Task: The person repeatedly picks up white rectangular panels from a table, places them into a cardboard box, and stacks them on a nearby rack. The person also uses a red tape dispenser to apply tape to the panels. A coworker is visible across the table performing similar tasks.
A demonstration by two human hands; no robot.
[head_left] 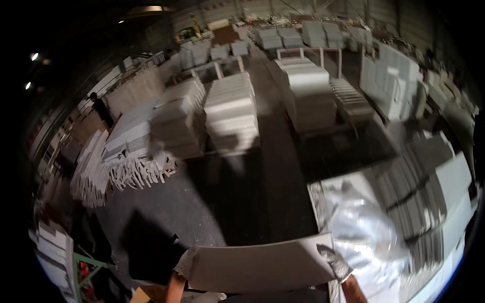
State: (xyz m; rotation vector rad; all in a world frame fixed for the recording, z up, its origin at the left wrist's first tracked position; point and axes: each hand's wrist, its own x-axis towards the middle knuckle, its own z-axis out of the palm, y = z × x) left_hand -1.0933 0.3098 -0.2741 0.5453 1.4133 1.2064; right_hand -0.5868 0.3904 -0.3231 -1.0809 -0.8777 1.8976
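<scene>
A long, pale flat panel (257,265) lies crosswise in front of me near the lower edge of the view, slightly bowed along its far edge. My left hand (185,263), in a light glove, is closed on the panel's left end. At the other end my right hand (336,263), in a light glove with darker fingers, grips the panel, its fingers lying over the surface. The undersides of both grips are hidden. Close to my right hand, crumpled clear plastic film (361,230) covers a pale surface.
Stacks of grey panels (424,202) stand at right. Ahead are tall stacks of pale boards (232,108) and another stack (305,91) across a dark floor aisle (273,151). Bundled strips (139,169) lie left, near a green metal frame (83,272). A person (101,108) stands far left.
</scene>
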